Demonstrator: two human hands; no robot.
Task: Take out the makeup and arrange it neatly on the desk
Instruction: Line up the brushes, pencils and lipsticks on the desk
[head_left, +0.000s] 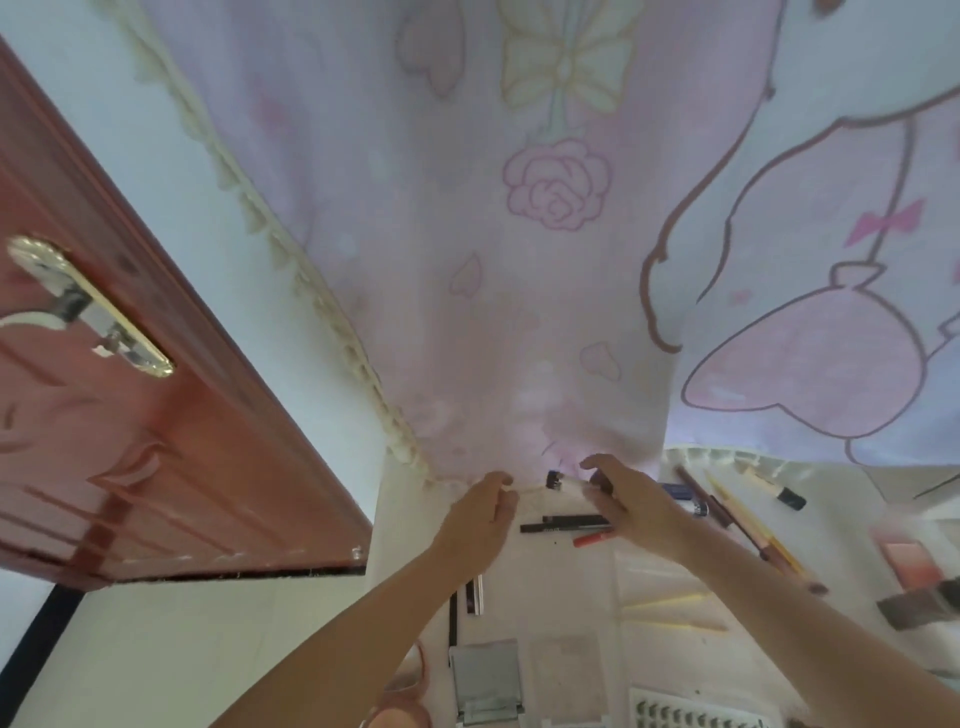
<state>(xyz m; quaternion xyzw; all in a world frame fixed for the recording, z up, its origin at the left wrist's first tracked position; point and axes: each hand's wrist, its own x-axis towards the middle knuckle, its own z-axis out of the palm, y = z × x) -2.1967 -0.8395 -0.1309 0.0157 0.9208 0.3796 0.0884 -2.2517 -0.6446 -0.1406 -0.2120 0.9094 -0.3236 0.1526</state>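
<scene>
Now, makeup: slim black eyeliner pencils (566, 523) and a short red-orange stick (592, 537) lie side by side on the white desk (571, 587), between the two hands.
Right hand (631, 501): at 1 o'clock from the pencils, fingers curled; a small dark-capped item (554, 479) shows by its fingertips; grip unclear.
Left hand (480, 514): at 9 o'clock, fingers loosely bent, holding nothing visible.
Around: long brown and yellow pencils (737, 519) at 3 o'clock; pink palette (909, 558) beyond; grey flip mirror (485, 680) at 6 o'clock.
Behind: pink rose-print curtain (519, 260); reddish wooden door (130, 415) at 9 o'clock.
Writing: none legible.
</scene>
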